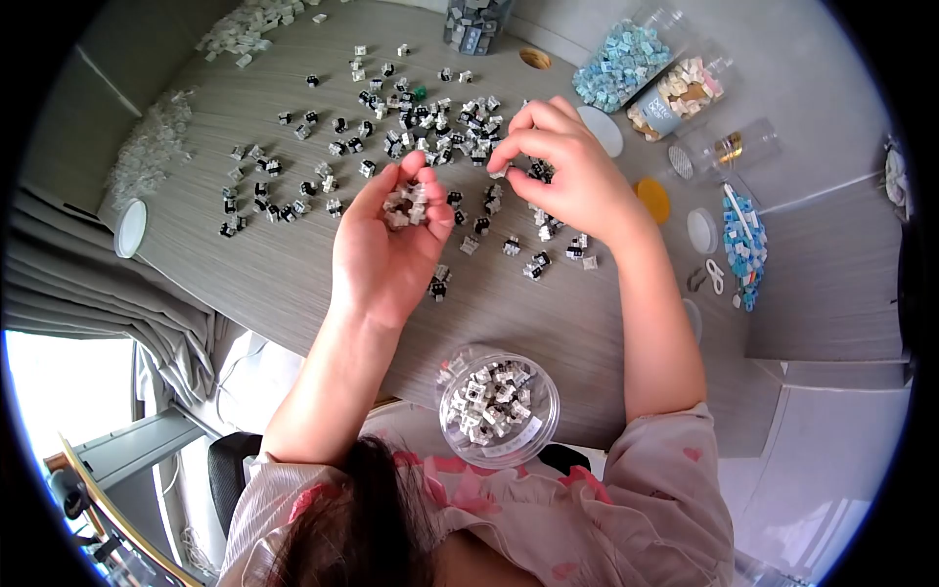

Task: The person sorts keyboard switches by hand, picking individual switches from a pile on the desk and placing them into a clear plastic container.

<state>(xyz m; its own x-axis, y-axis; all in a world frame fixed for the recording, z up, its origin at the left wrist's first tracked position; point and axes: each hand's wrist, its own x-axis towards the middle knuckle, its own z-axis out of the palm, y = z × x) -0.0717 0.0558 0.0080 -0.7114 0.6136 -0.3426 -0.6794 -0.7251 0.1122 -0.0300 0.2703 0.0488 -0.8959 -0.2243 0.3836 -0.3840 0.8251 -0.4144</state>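
Palm up over the desk, my left hand [377, 259] has its fingers curled round several white and clear keyboard switches [404, 205]. To the right, my right hand [572, 171] pinches one pale switch [499, 172] between thumb and fingertips, just above the scattered pile. Many black-and-white keyboard switches [430, 127] lie loose across the desk around both hands. Close to my body stands an uncovered clear plastic jar [554, 411], with similar switches [489, 401] inside it.
Heaps of clear pieces [147, 147] and white pieces [249, 29] lie on the left. At the back right are jars of blue keycaps [621, 64] and beige keycaps [682, 93], a yellow lid [651, 199], and a bag of blue pieces [745, 249]. A white lid [130, 229] rests by the left edge.
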